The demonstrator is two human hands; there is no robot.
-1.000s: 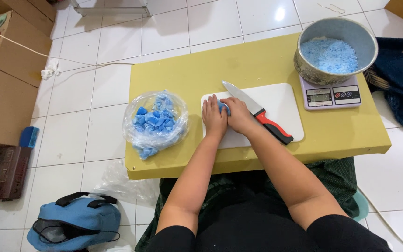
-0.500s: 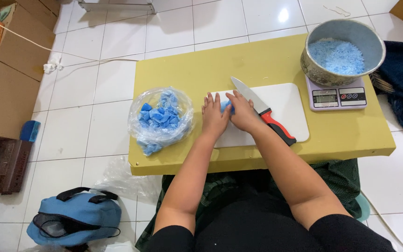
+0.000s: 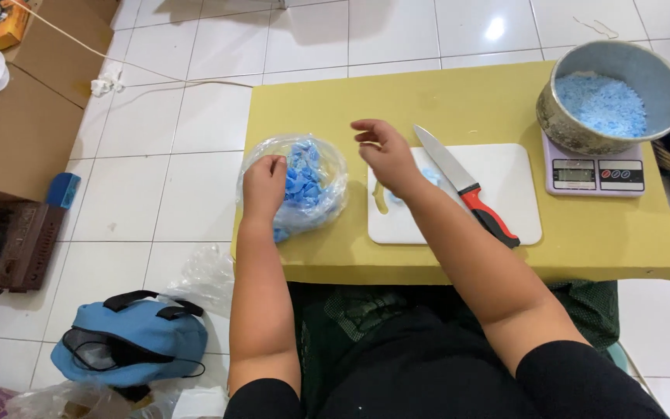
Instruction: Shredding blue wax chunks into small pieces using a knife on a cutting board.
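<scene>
My left hand point(image 3: 264, 185) rests on the rim of a clear plastic bag point(image 3: 327, 159) full of blue chunks point(image 3: 302, 180), fingers curled at its opening. My right hand point(image 3: 385, 157) hovers with fingers spread between the bag and a white cutting board point(image 3: 505, 186), holding nothing. A small pale blue piece point(image 3: 430, 177) lies on the board beside my right wrist. A knife with a red and black handle point(image 3: 465, 186) lies diagonally across the board. All of this sits on a low yellow table point(image 3: 459, 97).
A metal bowl point(image 3: 661, 74) of blue crumbs stands on a digital scale point(image 3: 595, 174) at the table's right. On the white tile floor to the left are cardboard boxes point(image 3: 9, 132), a blue bag point(image 3: 129, 341) and a brown device point(image 3: 5, 244).
Both hands left the blue piece on the cutting board. My left hand moved left onto the plastic bag, and my right hand lifted and shifted left with fingers apart.
</scene>
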